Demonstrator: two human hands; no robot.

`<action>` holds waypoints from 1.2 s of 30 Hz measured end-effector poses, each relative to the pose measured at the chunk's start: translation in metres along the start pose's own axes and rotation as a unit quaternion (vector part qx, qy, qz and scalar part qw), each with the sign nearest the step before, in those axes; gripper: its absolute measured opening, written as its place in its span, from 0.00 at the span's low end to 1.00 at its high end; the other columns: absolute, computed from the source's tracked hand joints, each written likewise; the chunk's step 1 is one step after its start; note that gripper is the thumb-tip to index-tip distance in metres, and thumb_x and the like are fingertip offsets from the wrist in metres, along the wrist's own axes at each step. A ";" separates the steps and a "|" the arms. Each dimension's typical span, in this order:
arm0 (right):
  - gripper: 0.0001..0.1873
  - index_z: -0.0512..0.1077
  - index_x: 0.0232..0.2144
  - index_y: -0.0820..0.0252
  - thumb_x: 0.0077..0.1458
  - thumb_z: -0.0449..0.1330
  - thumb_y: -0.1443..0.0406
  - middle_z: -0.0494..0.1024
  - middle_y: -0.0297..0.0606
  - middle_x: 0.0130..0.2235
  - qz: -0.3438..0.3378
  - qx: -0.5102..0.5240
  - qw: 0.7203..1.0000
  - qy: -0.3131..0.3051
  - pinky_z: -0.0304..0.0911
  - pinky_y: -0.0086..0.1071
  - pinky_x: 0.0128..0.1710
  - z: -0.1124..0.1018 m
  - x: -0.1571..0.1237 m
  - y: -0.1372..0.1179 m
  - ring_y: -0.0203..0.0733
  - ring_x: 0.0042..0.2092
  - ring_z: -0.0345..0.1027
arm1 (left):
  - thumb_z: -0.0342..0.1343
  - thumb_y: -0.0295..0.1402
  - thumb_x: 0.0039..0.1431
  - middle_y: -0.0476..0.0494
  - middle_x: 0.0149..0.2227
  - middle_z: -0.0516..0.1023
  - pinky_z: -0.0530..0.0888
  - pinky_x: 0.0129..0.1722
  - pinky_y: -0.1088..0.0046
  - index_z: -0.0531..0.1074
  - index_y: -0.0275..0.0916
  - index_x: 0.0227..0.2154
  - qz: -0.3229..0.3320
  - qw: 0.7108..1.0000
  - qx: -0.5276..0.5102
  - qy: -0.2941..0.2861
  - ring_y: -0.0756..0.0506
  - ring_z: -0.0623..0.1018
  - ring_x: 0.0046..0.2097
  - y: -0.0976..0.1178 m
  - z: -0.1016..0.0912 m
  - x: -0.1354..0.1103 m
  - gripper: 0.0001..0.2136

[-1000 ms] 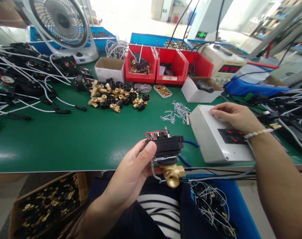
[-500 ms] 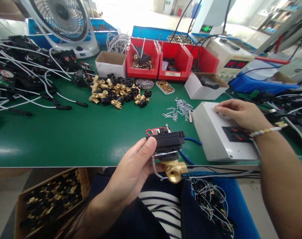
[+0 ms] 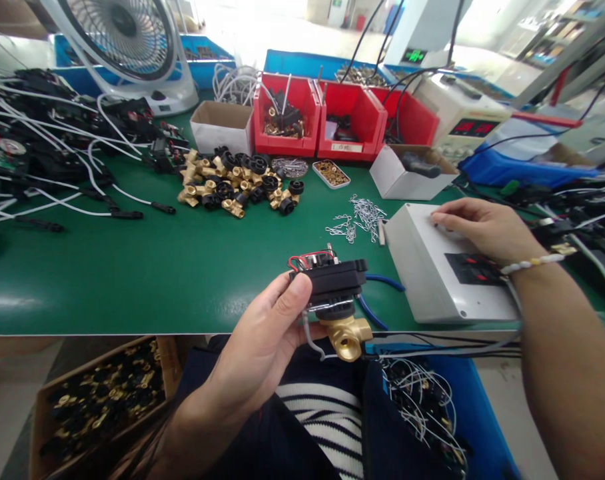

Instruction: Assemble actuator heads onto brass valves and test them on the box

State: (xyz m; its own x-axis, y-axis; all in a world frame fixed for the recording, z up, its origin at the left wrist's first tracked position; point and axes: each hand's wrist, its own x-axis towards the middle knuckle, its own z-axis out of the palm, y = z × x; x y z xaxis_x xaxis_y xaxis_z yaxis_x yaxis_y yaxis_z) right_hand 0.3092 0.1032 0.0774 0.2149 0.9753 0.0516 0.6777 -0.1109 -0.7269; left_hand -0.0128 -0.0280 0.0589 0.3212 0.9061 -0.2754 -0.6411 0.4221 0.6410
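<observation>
Left hand (image 3: 267, 340) is gripping a valve unit (image 3: 335, 283), black housing up, brass body down, across the near edge of the desk (image 3: 107, 273) in view. Right hand (image 3: 487, 230) is touching the grey box (image 3: 425, 267) on its top face; whether the fingers are pinching anything, cannot tell. Left red bin (image 3: 285, 145) is holding brass and black parts; middle red bin (image 3: 367, 149) is holding dark pieces. White tray (image 3: 340, 187) is carrying brass bits; right white carton (image 3: 402, 183) is holding a dark object. Below, brown box (image 3: 169, 363) is holding brass-and-black parts, blue crate (image 3: 480, 400) cabled units. Grey box is sitting close to the near edge, metal clips (image 3: 367, 215) lying just beside it. Green surface is stretching wide from the brass fittings (image 3: 232, 183) to the near edge.
</observation>
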 end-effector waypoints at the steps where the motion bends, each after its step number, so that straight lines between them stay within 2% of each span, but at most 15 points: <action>1: 0.24 0.75 0.27 0.59 0.29 0.68 0.49 0.74 0.36 0.29 0.002 -0.001 1.000 0.000 0.56 0.35 0.34 0.000 0.000 -0.001 0.39 0.31 0.61 | 0.59 0.43 0.62 0.42 0.50 0.79 0.78 0.48 0.68 0.76 0.39 0.49 0.003 1.000 -0.001 0.001 0.44 0.79 0.48 0.000 0.000 0.000 0.17; 11: 0.25 0.74 0.25 0.59 0.26 0.67 0.48 0.73 0.37 0.29 0.020 -0.006 1.000 0.010 0.55 0.35 0.34 0.002 -0.003 -0.008 0.40 0.31 0.60 | 0.60 0.39 0.62 0.40 0.49 0.79 0.78 0.47 0.71 0.75 0.37 0.48 0.027 0.999 -0.033 -0.011 0.45 0.80 0.46 0.000 0.001 0.002 0.15; 16: 0.24 0.74 0.26 0.59 0.27 0.67 0.50 0.74 0.36 0.29 0.022 -0.004 1.000 0.003 0.56 0.35 0.36 0.002 -0.003 -0.008 0.40 0.32 0.61 | 0.48 0.35 0.70 0.37 0.41 0.82 0.80 0.40 0.69 0.74 0.34 0.49 -0.003 0.997 -0.080 0.016 0.44 0.82 0.41 0.004 0.003 0.006 0.14; 19: 0.18 0.75 0.26 0.60 0.32 0.66 0.55 0.74 0.36 0.29 0.026 -0.003 1.000 0.006 0.56 0.35 0.37 0.003 -0.004 -0.010 0.39 0.32 0.61 | 0.42 0.34 0.71 0.37 0.40 0.82 0.81 0.40 0.67 0.74 0.34 0.48 -0.031 0.993 -0.115 0.013 0.43 0.83 0.41 0.006 0.004 0.006 0.15; 24: 0.02 0.76 0.27 0.61 0.47 0.65 0.70 0.76 0.35 0.30 0.044 -0.017 0.999 0.006 0.57 0.33 0.38 0.003 -0.004 -0.012 0.36 0.32 0.63 | 0.39 0.34 0.72 0.37 0.37 0.83 0.81 0.41 0.67 0.77 0.32 0.42 -0.051 0.989 -0.136 -0.016 0.45 0.84 0.38 0.006 0.006 0.004 0.20; 30: 0.04 0.77 0.30 0.63 0.54 0.64 0.74 0.77 0.35 0.31 0.036 -0.040 0.999 0.003 0.57 0.31 0.37 0.001 -0.002 -0.008 0.33 0.31 0.63 | 0.39 0.37 0.72 0.36 0.34 0.83 0.81 0.40 0.70 0.79 0.28 0.37 -0.083 0.981 -0.167 -0.055 0.46 0.83 0.35 0.006 0.007 0.004 0.24; 33: 0.03 0.77 0.31 0.63 0.54 0.65 0.74 0.77 0.36 0.32 0.041 -0.044 0.998 0.001 0.57 0.32 0.36 0.001 -0.001 -0.007 0.35 0.32 0.64 | 0.48 0.33 0.66 0.42 0.28 0.79 0.80 0.34 0.74 0.78 0.28 0.34 -0.102 0.962 -0.223 -0.119 0.50 0.79 0.29 0.006 0.006 0.004 0.16; 36: 0.03 0.78 0.31 0.62 0.54 0.65 0.72 0.78 0.36 0.32 0.052 -0.060 0.997 0.001 0.57 0.33 0.34 0.001 -0.001 -0.009 0.36 0.31 0.64 | 0.57 0.29 0.59 0.48 0.23 0.76 0.78 0.31 0.78 0.78 0.30 0.34 -0.085 0.946 -0.259 -0.174 0.53 0.76 0.25 0.004 0.004 0.005 0.07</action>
State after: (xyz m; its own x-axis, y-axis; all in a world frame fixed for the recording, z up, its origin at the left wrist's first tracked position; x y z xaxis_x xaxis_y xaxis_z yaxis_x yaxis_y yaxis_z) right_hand 0.3030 0.1037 0.0832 0.2897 0.9570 -0.0179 0.7311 -0.2333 -0.6412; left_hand -0.0112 -0.0221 0.0635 0.6031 0.7970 -0.0326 -0.7858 0.6007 0.1474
